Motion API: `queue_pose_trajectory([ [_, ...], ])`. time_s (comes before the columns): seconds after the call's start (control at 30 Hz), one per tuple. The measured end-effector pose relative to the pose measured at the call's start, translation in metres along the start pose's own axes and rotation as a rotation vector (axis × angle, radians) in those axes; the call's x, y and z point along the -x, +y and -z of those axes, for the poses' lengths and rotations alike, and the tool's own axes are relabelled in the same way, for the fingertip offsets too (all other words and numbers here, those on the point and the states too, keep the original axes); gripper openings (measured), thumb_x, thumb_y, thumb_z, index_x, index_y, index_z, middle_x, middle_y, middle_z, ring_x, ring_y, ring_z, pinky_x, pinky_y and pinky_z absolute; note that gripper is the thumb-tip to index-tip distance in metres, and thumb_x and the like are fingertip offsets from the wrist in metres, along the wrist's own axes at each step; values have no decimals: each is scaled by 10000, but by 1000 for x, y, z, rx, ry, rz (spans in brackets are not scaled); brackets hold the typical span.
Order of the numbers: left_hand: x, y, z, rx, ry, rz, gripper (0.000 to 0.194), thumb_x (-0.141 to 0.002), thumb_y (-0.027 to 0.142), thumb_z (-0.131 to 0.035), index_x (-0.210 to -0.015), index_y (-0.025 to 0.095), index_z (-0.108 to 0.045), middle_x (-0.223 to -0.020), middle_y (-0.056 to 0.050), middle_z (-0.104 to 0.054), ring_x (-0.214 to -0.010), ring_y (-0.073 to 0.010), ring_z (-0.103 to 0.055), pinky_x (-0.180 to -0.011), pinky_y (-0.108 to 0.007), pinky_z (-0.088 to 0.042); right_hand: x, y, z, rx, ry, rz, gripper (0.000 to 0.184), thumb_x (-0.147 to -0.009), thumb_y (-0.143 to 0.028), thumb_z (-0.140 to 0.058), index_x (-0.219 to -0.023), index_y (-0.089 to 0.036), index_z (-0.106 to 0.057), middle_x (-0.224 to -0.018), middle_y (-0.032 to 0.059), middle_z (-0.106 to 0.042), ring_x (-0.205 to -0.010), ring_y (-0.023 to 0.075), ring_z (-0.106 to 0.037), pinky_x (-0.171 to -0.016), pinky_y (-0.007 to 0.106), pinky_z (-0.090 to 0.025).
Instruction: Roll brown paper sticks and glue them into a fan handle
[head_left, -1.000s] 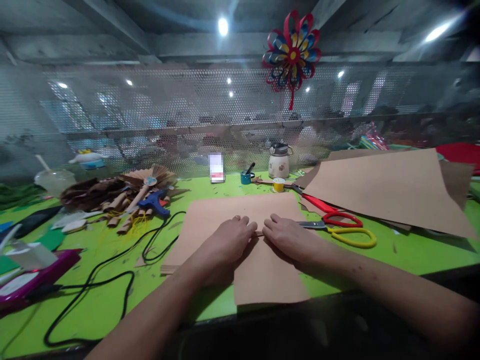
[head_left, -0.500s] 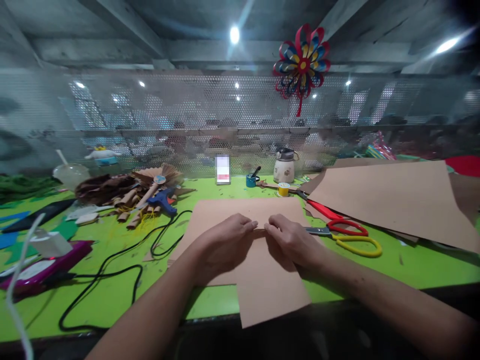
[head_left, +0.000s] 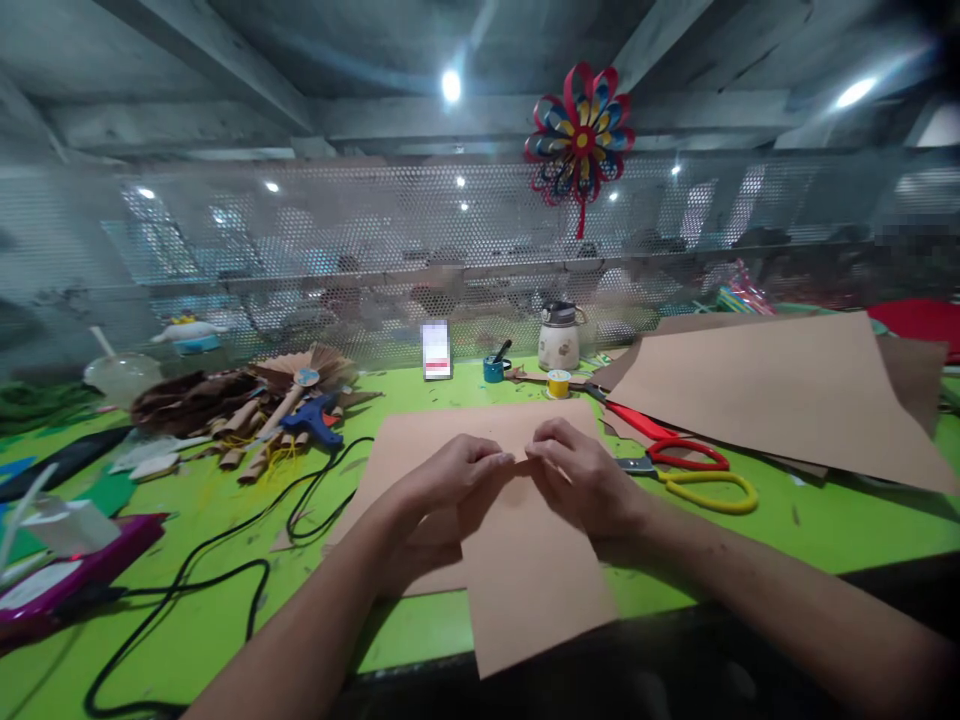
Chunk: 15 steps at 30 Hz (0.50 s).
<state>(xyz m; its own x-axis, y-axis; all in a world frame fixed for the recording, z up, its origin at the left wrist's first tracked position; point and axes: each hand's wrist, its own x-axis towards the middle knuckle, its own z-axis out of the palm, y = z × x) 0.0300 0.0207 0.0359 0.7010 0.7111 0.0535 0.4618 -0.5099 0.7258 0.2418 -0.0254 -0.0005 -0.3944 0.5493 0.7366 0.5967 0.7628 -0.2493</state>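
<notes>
Brown paper [head_left: 536,570] extends toward you from your left hand [head_left: 459,474] and right hand [head_left: 581,475], both pinching its far edge; it crosses the bench's [head_left: 409,630] front edge, scissors [head_left: 709,491] rightward.

Dim, cool light comes from ceiling lamps [head_left: 451,86] flaring into streaks, soft shadows darken the kraft paper sheet [head_left: 536,570], and outer edges look stretched and blurred.
</notes>
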Motion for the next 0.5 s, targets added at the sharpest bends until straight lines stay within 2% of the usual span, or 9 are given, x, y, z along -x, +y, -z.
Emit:
queue_pose_trajectory([
  [0.1,-2,-1,-1,-51,37,-4,325,-883,396,-457,-688,151,-544,-636,22,-473,-576,-97,-369,-522,-219,-298,-4,4,5,-243,32,-159,402,-720,7,-507,-1059,-189,-595,-1036,75,-559,-905,176,-559,-771,310,-494],
  [0.17,-2,0,-1,-114,63,-9,342,-898,392,-439,-703,147,-575,-646,9,-524,-577,-100,-403,-532,-218,-316,-6,8,10,-384,1,-315,469,-679,4,-501,-1089,-199,-605,-1038,63,-592,-888,172,-581,-751,303,-500],
  [0.27,-1,1,-1,-260,119,-47,345,-923,372,-417,-781,148,-638,-695,-20,-620,-609,-118,-485,-565,-222,-348,-9,6,15,-591,-113,-537,352,-747,-100,-545,-1073,-203,-628,-954,47,-644,-833,173,-606,-704,296,-498],
  [0.33,0,3,-1,-381,159,-88,324,-934,339,-415,-837,158,-665,-735,-36,-669,-632,-132,-535,-586,-229,-360,-11,1,16,-722,-162,-634,233,-793,-220,-607,-1023,-195,-639,-909,48,-661,-802,177,-613,-683,296,-490],
  [0.4,1,4,-1,-475,184,-127,295,-937,292,-416,-871,167,-675,-760,-45,-696,-640,-143,-570,-595,-234,-365,-13,-6,15,-837,-161,-709,227,-782,-330,-677,-948,-180,-641,-865,51,-667,-775,179,-612,-661,293,-480],
  [0.5,2,7,-3,-555,211,-169,237,-916,256,-460,-864,164,-672,-741,-45,-703,-622,-148,-589,-584,-234,-360,-14,-12,12,-949,-71,-791,311,-719,-416,-751,-820,-157,-610,-758,32,-649,-690,156,-591,-623,279,-459],
])
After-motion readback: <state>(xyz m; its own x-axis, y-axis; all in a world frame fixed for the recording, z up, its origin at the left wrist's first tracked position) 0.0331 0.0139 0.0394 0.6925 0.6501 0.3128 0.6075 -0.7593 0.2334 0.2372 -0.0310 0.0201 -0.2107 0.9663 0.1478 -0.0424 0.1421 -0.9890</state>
